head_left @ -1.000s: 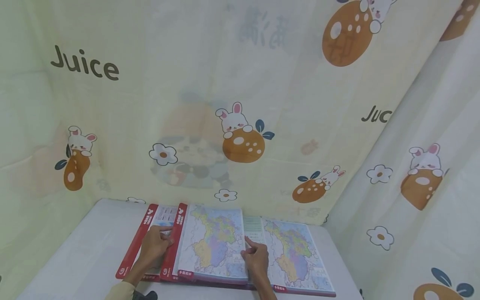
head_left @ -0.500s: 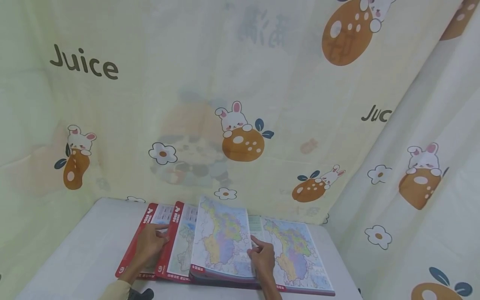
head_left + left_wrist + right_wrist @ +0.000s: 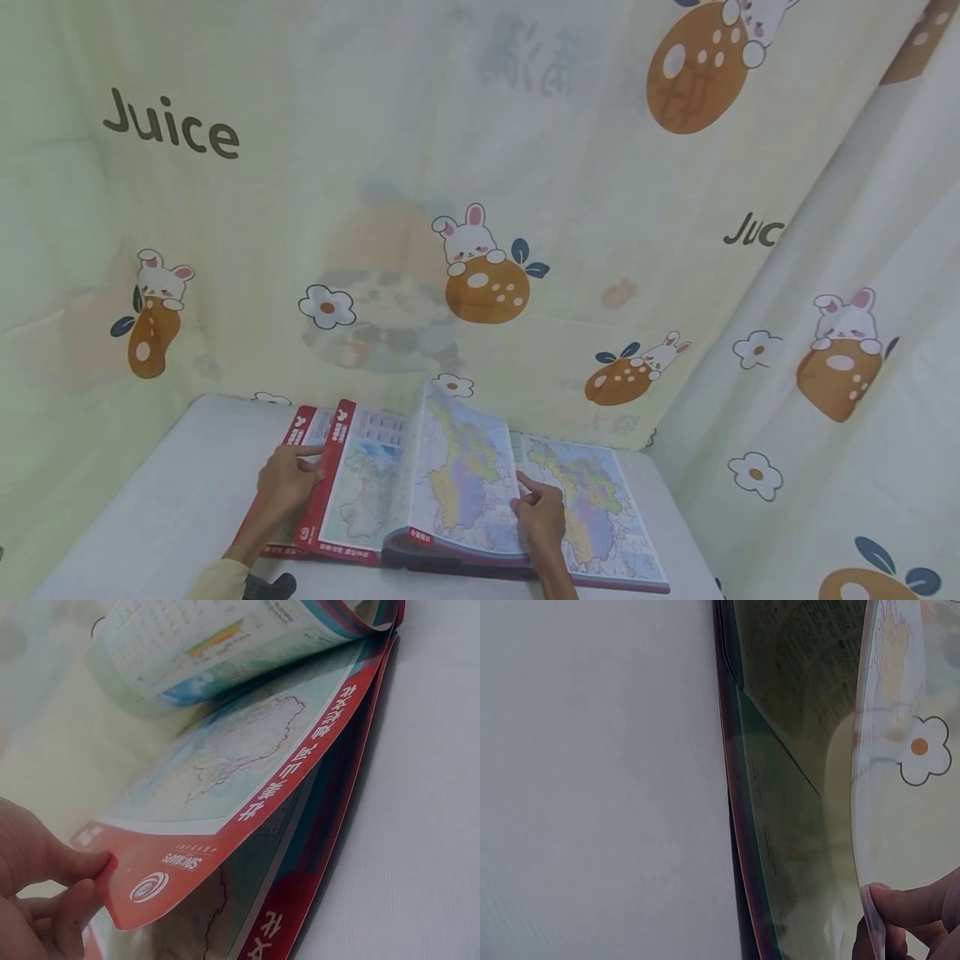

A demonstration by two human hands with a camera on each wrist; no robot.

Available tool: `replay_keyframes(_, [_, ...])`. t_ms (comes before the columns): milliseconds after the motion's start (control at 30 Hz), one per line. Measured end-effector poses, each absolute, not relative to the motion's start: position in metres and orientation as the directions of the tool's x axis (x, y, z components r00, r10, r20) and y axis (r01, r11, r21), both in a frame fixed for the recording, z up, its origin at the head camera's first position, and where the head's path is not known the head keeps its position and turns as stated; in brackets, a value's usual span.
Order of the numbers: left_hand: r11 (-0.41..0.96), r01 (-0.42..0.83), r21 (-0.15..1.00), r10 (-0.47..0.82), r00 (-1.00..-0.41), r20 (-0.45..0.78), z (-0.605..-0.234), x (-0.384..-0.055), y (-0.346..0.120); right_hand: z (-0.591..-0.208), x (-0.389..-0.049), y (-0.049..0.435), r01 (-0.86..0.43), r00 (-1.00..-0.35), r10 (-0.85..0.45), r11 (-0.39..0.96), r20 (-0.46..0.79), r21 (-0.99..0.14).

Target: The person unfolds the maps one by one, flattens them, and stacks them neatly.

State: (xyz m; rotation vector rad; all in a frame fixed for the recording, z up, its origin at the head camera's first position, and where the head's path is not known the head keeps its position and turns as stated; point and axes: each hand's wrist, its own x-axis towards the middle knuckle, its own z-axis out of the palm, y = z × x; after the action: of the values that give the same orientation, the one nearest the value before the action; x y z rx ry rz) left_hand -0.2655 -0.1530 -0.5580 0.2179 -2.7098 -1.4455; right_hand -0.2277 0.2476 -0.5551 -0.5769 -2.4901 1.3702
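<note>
Glossy map sheets, folded over one another, spread across the table. At the left, my left hand [image 3: 288, 482] pinches the red-bordered edge of the upper red-edged map sheet [image 3: 360, 487]; in the left wrist view thumb and fingers hold its red corner [image 3: 161, 881], raised off the red-bordered sheet below. My right hand [image 3: 545, 510] pinches the right edge of the coloured map sheet [image 3: 465, 475], which curves up from the pile. Seen from the right wrist, that lifted sheet [image 3: 859, 787] stands nearly on edge between thumb and fingers. Another coloured map [image 3: 611, 508] lies flat at the right.
The white table [image 3: 187, 450] carries the maps near its front edge. A pale curtain [image 3: 375, 167] printed with rabbits and oranges hangs right behind the table and along both sides. A dark object [image 3: 273, 587] shows by my left wrist.
My left hand has drawn the red-edged sheet leftward. My right hand has moved right, the coloured sheet shifting with it and bending upward. More of the map beneath shows between them.
</note>
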Motion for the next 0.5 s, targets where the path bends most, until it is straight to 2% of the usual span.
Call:
replay_keyframes(233, [0.543,-0.087,0.835,-0.161,-0.987,0.002,-0.556,-0.267,-0.158,-0.554,-0.227,0.262,0.215,-0.884,0.464,0.505,0.053,-0.836])
replay_keyframes(500, [0.542,-0.09,0.836,-0.185,-0.983,0.014,-0.553,-0.262,-0.166,-0.546,-0.218,0.282,0.228,-0.884,0.466,0.494,0.034,-0.839])
